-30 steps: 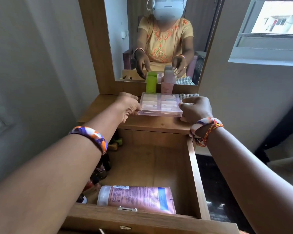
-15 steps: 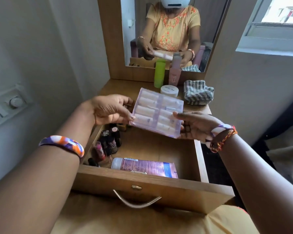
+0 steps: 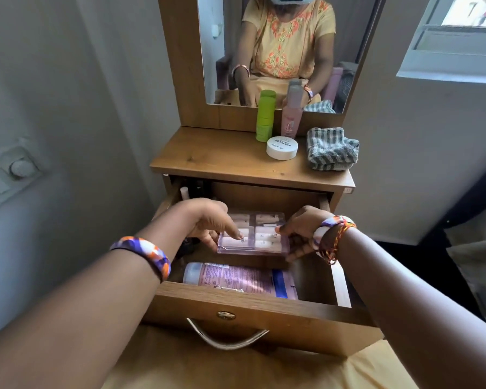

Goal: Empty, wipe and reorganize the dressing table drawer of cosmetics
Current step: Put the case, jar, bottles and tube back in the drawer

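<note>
Holding a clear plastic case (image 3: 253, 237) by its two short ends, the hands sit inside the open drawer (image 3: 253, 313); the left hand (image 3: 208, 220) pinches the left edge, index finger on the lid; the right hand (image 3: 299, 230) grips the right edge, thumb on top; a pink tube (image 3: 236, 277) lies along the drawer's front wall, just in front of the case; small bottles (image 3: 191, 190) crowd the back left corner; the tabletop (image 3: 216, 155) carries a green bottle (image 3: 265, 116), pink bottle (image 3: 291, 113), white jar (image 3: 282, 147) and striped cloth (image 3: 331, 148) on its right half.
</note>
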A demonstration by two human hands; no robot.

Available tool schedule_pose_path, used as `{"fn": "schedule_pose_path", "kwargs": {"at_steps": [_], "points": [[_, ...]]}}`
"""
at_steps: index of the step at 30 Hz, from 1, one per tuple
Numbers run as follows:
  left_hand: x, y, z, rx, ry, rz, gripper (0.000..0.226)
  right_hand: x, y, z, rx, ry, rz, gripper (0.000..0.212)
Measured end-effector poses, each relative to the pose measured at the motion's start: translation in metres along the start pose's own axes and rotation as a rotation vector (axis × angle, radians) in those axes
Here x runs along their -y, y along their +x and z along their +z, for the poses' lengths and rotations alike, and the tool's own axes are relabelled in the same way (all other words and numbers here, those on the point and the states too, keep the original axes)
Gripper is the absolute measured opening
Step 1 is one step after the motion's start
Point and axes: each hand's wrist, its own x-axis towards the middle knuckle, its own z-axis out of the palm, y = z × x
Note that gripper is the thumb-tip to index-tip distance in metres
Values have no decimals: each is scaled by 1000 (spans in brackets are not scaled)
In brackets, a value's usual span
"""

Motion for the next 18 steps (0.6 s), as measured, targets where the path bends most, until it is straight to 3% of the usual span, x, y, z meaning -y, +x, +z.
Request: {"fn": "schedule_pose_path", "kwargs": {"at_steps": [8, 14, 18], "points": [[4, 31, 6, -119, -29, -12, 46, -1, 18, 10, 17, 103, -25, 31], [8, 39, 8, -161, -22, 36, 40, 1, 22, 15, 27, 117, -54, 29], [5, 36, 10, -151, 19, 44, 15, 4, 20, 20, 29, 80, -67, 33]]}}
